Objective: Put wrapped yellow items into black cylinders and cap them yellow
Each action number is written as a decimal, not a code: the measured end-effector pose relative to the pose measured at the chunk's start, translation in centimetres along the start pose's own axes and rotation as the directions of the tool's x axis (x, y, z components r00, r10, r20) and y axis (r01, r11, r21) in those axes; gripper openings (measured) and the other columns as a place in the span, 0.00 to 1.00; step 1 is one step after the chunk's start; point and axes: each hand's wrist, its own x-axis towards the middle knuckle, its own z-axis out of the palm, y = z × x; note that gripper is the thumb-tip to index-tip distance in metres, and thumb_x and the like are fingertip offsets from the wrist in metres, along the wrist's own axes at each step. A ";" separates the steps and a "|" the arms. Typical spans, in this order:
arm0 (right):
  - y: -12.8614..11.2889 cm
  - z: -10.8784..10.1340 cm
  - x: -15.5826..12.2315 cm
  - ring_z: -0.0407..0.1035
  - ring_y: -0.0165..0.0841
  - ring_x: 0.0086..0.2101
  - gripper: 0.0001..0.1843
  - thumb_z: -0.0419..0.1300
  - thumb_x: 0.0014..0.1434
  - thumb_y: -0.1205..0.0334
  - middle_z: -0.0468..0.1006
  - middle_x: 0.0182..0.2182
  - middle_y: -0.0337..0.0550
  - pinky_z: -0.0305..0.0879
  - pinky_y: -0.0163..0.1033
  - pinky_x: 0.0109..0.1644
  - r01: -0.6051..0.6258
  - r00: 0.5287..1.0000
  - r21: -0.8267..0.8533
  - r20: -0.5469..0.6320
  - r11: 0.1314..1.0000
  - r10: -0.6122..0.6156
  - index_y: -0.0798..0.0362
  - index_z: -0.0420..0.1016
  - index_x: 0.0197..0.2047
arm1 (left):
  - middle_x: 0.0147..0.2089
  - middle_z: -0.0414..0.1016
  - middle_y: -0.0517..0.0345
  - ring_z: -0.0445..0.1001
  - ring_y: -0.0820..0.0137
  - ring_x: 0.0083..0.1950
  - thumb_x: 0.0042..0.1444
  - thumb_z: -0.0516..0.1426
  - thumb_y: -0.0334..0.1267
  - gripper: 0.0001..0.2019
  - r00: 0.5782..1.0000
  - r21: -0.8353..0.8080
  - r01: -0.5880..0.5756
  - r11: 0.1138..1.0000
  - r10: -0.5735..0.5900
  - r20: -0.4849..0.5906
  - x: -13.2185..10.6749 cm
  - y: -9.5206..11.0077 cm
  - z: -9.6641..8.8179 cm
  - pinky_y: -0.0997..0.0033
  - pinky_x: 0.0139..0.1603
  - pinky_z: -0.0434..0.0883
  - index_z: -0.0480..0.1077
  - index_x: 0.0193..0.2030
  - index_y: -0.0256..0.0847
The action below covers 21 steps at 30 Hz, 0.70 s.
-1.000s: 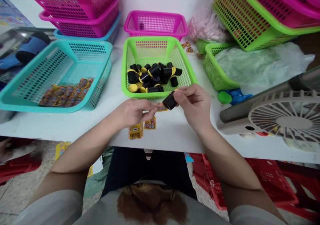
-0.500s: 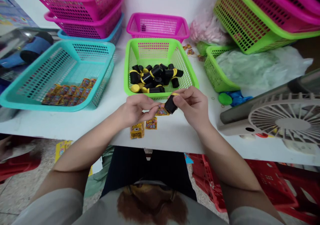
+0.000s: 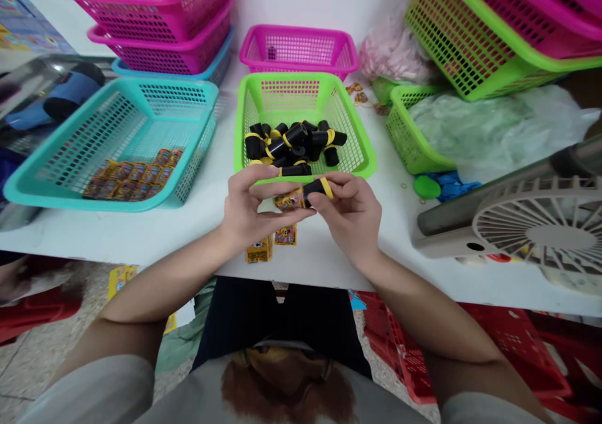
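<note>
My left hand (image 3: 245, 209) holds a printed yellow-orange sleeve (image 3: 289, 199) between thumb and fingers. Pinched in my right hand (image 3: 352, 216) is a small black canister (image 3: 314, 189) with a yellow cap, tilted slightly up to the right. The canister's far end meets the sleeve; how deep it sits inside is hidden. Below my hands, a stack of printed sleeves (image 3: 258, 249) and a single flat sleeve (image 3: 286, 234) lie on the white table (image 3: 320, 264). Just beyond, a lime green basket (image 3: 367, 160) contains several black canisters with yellow caps.
To the left stands a turquoise basket (image 3: 56, 206) with rows of sleeved canisters. Pink baskets (image 3: 197, 54) are stacked behind it, and another pink basket (image 3: 298, 60) stands at the back. On the right are a small fan (image 3: 555, 236) and a green basket (image 3: 423, 160) with plastic bags.
The canister has turned from steeply tilted to nearly level, and its end now meets the sleeve. My left hand has opened wider around the sleeve and come up beside the canister.
</note>
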 end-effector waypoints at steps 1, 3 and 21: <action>0.0 0.0 -0.2 0.78 0.33 0.44 0.23 0.71 0.60 0.49 0.80 0.42 0.40 0.78 0.42 0.44 0.023 1.000 -0.007 0.021 1.000 -0.023 0.46 0.60 0.32 | 0.55 0.77 0.55 0.87 0.62 0.47 0.56 0.71 0.48 0.35 0.999 0.007 -0.048 0.999 0.048 0.013 -0.1 -0.4 -0.1 0.67 0.45 0.87 0.56 0.62 0.51; 0.0 -0.1 -0.3 0.78 0.34 0.46 0.20 0.71 0.61 0.53 0.81 0.45 0.41 0.77 0.44 0.47 0.069 0.994 -0.032 0.093 0.997 -0.066 0.46 0.61 0.32 | 0.51 0.79 0.57 0.87 0.62 0.47 0.59 0.70 0.47 0.30 0.991 0.007 -0.112 0.994 0.111 0.075 -0.1 -1.1 -0.3 0.68 0.45 0.87 0.58 0.60 0.51; -0.9 -0.3 0.3 0.79 0.33 0.40 0.09 0.68 0.64 0.53 0.84 0.42 0.41 0.79 0.43 0.47 0.111 0.985 -0.129 0.147 0.985 -0.091 0.45 0.77 0.45 | 0.53 0.81 0.55 0.86 0.65 0.51 0.64 0.67 0.41 0.29 0.980 0.018 -0.194 0.981 0.193 0.043 0.6 -0.6 -0.3 0.64 0.52 0.85 0.57 0.66 0.53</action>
